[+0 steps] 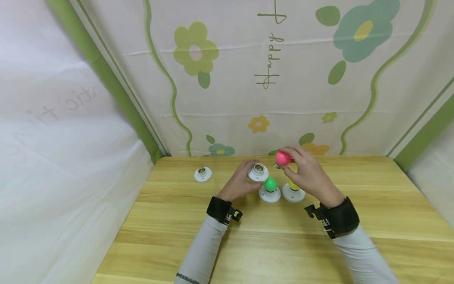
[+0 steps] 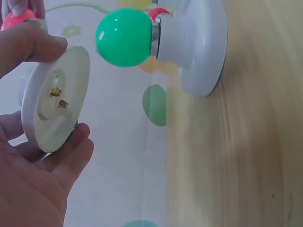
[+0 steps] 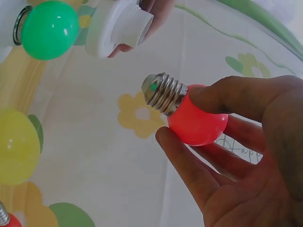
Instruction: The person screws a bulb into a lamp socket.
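Observation:
My left hand (image 1: 239,184) grips a round white lamp holder (image 2: 56,101) by its rim, lifted off the table, its socket empty. Two brass screws show on its underside in the left wrist view. To the right, my right hand (image 1: 315,179) pinches a red bulb (image 3: 201,120) between thumb and fingers. The bulb's metal screw base tilts toward the lifted holder, apart from it. Just below the hands, a green bulb (image 1: 270,184) sits in a white holder (image 1: 269,196). Beside it, a yellow bulb (image 1: 293,186) in another holder (image 1: 293,196) is partly hidden by my right hand.
An empty white lamp holder (image 1: 203,176) stands at the left on the wooden table (image 1: 262,244). Another red bulb (image 3: 15,221) shows at the lower left corner of the right wrist view. A flower-printed curtain (image 1: 227,102) hangs behind the table's far edge.

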{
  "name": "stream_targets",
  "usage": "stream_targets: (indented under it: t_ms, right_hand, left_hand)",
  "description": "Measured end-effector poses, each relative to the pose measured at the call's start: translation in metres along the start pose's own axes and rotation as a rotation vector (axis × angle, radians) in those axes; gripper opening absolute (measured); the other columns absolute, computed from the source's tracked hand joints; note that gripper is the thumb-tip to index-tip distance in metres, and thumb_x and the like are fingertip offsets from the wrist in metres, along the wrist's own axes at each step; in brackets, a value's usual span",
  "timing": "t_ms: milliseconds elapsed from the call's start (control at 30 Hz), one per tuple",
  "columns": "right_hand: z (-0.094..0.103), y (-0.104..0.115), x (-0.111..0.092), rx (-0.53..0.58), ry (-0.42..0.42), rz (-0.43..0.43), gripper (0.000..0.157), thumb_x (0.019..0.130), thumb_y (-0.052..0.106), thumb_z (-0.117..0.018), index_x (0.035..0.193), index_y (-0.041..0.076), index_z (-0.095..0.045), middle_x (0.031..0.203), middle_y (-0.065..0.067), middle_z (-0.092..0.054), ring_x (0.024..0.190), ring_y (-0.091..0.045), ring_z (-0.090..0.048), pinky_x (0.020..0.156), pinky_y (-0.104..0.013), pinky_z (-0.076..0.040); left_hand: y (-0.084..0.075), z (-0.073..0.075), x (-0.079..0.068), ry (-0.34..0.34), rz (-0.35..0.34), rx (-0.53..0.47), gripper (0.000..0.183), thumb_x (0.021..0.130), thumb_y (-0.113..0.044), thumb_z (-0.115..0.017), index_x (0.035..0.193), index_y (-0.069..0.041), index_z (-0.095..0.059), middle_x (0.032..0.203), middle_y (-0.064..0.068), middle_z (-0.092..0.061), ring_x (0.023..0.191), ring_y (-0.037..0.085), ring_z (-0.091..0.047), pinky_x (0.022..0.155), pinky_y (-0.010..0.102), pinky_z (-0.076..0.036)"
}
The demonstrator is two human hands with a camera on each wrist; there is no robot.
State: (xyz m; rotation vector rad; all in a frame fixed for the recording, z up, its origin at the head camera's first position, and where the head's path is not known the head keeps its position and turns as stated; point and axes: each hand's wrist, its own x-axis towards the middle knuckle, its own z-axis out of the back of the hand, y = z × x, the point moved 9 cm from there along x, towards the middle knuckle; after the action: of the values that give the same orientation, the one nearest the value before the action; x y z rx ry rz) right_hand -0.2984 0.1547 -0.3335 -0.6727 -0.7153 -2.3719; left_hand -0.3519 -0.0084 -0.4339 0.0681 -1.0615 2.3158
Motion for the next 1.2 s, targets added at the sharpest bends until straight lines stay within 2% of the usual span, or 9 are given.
stream_targets:
  t_ms: [167,267,433,767,967,1200]
  right_hand:
    - [0.002,0.009,0.003,0.022,-0.036,0.035,0.057,0.078,0.004,-0.075,0.132,0.006,-0.054,0.129,-0.015,-0.053,0.101,-0.026,-0.06,0.079,-0.044,-0.057]
    - [0.003,0.015,0.003,0.039,-0.046,0.056,0.057,0.078,0.004,-0.074,0.132,0.005,-0.054,0.129,-0.016,-0.053,0.101,-0.025,-0.06,0.079,-0.044,-0.057]
    - [0.001,0.024,0.004,0.045,-0.045,0.088,0.058,0.078,0.004,-0.075,0.132,0.005,-0.054,0.129,-0.015,-0.054,0.105,-0.026,-0.059,0.081,-0.044,-0.056]
    - [-0.006,0.032,0.004,0.045,-0.034,0.138,0.058,0.079,0.004,-0.076,0.132,0.001,-0.054,0.128,-0.017,-0.057,0.105,-0.027,-0.061,0.082,-0.044,-0.056]
    - [-0.01,0.033,0.003,0.065,-0.008,0.143,0.055,0.08,0.004,-0.074,0.131,0.002,-0.054,0.129,-0.014,-0.057,0.11,-0.026,-0.058,0.086,-0.044,-0.055]
    - [-0.012,0.033,0.002,0.075,0.004,0.153,0.052,0.082,0.006,-0.071,0.131,0.001,-0.055,0.13,-0.015,-0.057,0.113,-0.028,-0.057,0.086,-0.046,-0.054]
  left_hand:
    - [-0.011,0.0,0.0,-0.004,-0.035,-0.01,0.074,0.078,-0.027,-0.077,0.143,-0.016,-0.043,0.145,-0.001,-0.04,0.13,0.014,-0.038,0.106,0.04,-0.039]
    - [-0.016,-0.001,0.0,0.003,-0.061,-0.027,0.071,0.079,-0.027,-0.077,0.141,-0.014,-0.045,0.144,-0.002,-0.041,0.128,0.014,-0.039,0.105,0.04,-0.04]
    - [-0.022,-0.004,0.0,0.019,-0.095,-0.048,0.069,0.079,-0.028,-0.076,0.139,-0.013,-0.047,0.141,-0.004,-0.043,0.126,0.011,-0.041,0.104,0.038,-0.041]
    - [-0.041,-0.008,-0.001,0.043,-0.207,-0.076,0.068,0.083,-0.029,-0.073,0.142,-0.019,-0.043,0.141,-0.004,-0.043,0.125,0.01,-0.042,0.102,0.031,-0.042]
    - [-0.046,-0.01,-0.001,0.034,-0.252,-0.058,0.071,0.083,-0.029,-0.073,0.145,-0.022,-0.039,0.137,-0.005,-0.045,0.121,0.007,-0.043,0.101,0.027,-0.043]
    - [-0.048,-0.01,-0.001,0.035,-0.273,-0.107,0.074,0.083,-0.028,-0.074,0.146,-0.026,-0.036,0.137,-0.006,-0.046,0.121,0.007,-0.044,0.101,0.028,-0.043]
